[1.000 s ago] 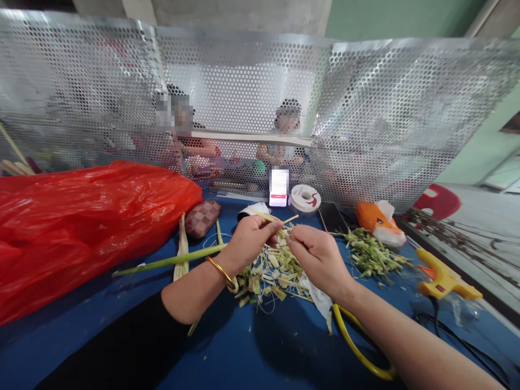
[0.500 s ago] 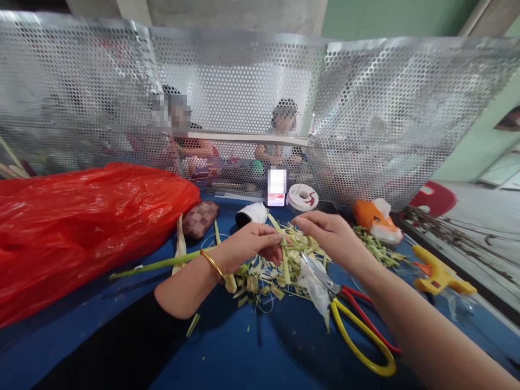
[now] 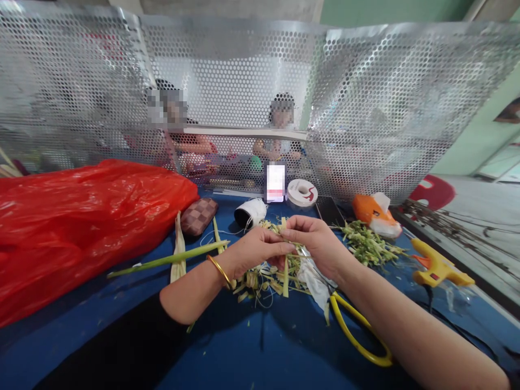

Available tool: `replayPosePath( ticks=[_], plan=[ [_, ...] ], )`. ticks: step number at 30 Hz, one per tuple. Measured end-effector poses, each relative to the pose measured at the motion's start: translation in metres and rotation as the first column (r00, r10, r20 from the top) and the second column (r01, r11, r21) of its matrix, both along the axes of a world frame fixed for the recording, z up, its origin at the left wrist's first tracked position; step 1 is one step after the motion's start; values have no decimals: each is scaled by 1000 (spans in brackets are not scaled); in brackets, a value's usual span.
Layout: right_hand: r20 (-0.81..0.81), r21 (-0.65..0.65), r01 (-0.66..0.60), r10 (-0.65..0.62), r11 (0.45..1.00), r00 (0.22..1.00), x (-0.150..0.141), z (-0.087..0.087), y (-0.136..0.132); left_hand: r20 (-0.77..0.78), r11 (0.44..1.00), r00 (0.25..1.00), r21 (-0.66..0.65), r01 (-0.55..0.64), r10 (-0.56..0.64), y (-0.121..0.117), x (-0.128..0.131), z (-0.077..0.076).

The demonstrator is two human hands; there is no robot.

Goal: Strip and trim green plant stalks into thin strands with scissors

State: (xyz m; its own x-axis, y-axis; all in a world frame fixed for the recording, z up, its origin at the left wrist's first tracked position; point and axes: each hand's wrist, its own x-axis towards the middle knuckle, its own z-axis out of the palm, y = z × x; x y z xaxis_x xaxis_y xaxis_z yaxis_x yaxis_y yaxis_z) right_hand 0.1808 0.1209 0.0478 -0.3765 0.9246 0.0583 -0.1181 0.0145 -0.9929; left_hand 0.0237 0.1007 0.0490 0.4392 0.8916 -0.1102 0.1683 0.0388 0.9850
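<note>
Pinching a pale-green plant strip (image 3: 286,280) between fingertips, the left hand (image 3: 265,247) and right hand (image 3: 317,242) meet above trimmings (image 3: 252,280) on the bench (image 3: 227,352). Outward: an orange packet (image 3: 365,210), white tissue (image 3: 381,201) protruding; a checkered pouch (image 3: 199,216); a red bag (image 3: 93,216), contents hidden.

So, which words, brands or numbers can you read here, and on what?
None are readable.
Round white spool with red swoosh: print too small.
Upright phone with glowing white screen: blurred.
Orange-and-white tissue pack: dark mark, too small.
</note>
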Motion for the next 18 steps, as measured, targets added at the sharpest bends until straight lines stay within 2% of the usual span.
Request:
replayPosePath(
  ticks=[4, 10, 13, 18],
  plan=[
    [52, 147, 118, -127, 982, 991, -2, 0, -1, -28, 998, 999, 59, 31, -30, -2, 0, 5],
    [92, 202, 190, -212, 961, 973, -4, -6, -2, -111, 976, 988, 177, 128, -110, -1, -4, 8],
    [94, 208, 197, -220, 958, 971, -5, -9, -1, -101, 977, 986, 154, 148, -134, -1, -5, 5],
    [140, 268, 166, -208, 949, 968, -6, -11, -4, -34, 978, 979, 41, 202, -201, -3, -7, 1]
  ],
)
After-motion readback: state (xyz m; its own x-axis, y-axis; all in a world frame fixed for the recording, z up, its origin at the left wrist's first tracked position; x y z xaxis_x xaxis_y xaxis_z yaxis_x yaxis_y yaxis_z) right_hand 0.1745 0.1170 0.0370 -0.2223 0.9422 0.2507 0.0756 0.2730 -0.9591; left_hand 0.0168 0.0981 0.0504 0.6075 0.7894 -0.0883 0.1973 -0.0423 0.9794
